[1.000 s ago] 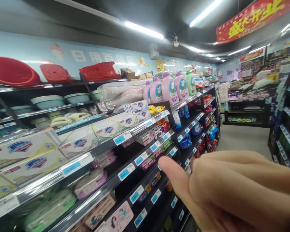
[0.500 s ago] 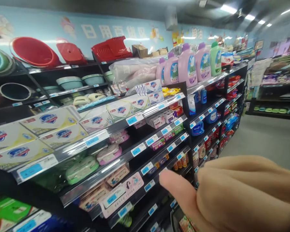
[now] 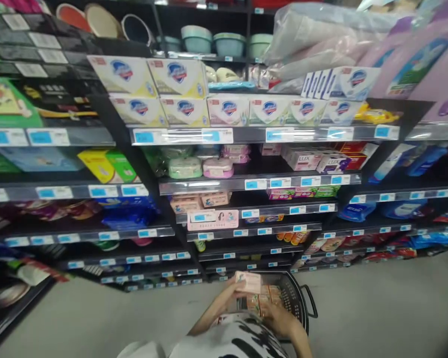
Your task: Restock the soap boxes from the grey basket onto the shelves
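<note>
Pale pink carton [image 3: 252, 282] is located at the lower centre of the head view, above the far left part of a black perforated basket [image 3: 297, 293]. The left hand [image 3: 234, 289] grips this carton at its left end, with the fingers clamped on it. The right hand [image 3: 280, 318] is positioned over the near side of the basket, beside the orange-brown wrapped packs [image 3: 265, 300] that lie inside; its fingertips are hidden, so whether they are apart, together or closed on a pack cannot be told. The basket handle [image 3: 312, 301] projects from the right side. Both forearms extend forward past a white shirt [image 3: 242, 340] with black print. Ahead stands a dark shelf unit with blue-and-white price labels. White soap cartons [image 3: 228, 111] line its upper tier. Lower down, two pink boxes [image 3: 215, 199] rest above and behind a pink sign [image 3: 229, 220]. Grey floor [image 3: 358, 293] extends to the right of the basket.
</note>
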`<state>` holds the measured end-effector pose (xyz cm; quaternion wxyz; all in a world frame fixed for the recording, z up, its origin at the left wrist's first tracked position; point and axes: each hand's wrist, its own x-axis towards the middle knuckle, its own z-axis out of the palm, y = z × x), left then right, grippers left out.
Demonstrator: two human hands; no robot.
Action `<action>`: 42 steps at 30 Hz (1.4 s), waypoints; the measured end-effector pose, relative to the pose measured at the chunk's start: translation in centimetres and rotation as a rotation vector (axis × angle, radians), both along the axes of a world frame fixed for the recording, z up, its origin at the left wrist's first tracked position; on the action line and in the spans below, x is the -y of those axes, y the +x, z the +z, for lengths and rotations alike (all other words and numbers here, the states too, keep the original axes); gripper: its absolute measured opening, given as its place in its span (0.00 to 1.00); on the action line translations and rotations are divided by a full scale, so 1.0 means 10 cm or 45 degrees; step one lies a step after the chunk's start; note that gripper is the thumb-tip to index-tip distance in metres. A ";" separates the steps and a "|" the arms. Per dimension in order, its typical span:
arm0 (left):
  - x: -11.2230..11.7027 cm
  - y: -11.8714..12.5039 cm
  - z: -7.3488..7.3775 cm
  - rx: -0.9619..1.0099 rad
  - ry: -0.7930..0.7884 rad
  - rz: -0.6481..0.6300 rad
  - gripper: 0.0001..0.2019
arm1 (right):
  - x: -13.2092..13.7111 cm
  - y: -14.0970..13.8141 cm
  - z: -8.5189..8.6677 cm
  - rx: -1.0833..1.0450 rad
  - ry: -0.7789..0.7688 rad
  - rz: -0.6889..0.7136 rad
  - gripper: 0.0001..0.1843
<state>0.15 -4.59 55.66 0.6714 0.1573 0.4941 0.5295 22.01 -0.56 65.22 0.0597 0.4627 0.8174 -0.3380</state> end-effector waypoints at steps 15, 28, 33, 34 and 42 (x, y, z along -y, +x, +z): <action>-0.57 0.39 0.89 -0.113 0.360 -0.096 0.29 | -0.11 -0.20 0.16 -1.287 0.001 -0.956 0.30; -0.45 0.50 1.10 -0.360 0.458 -0.093 0.45 | -0.10 -0.26 0.28 -0.852 0.780 -0.944 0.23; -0.44 0.63 1.28 0.199 0.529 -0.032 0.51 | -0.19 -0.41 0.50 -0.940 1.292 -0.210 0.23; -0.45 0.62 1.32 0.313 0.537 -0.014 0.49 | -0.20 -0.44 0.56 -0.931 1.335 -0.096 0.24; -0.55 0.34 1.73 0.623 0.609 0.043 0.41 | -0.11 -0.41 0.64 -0.876 1.471 0.348 0.20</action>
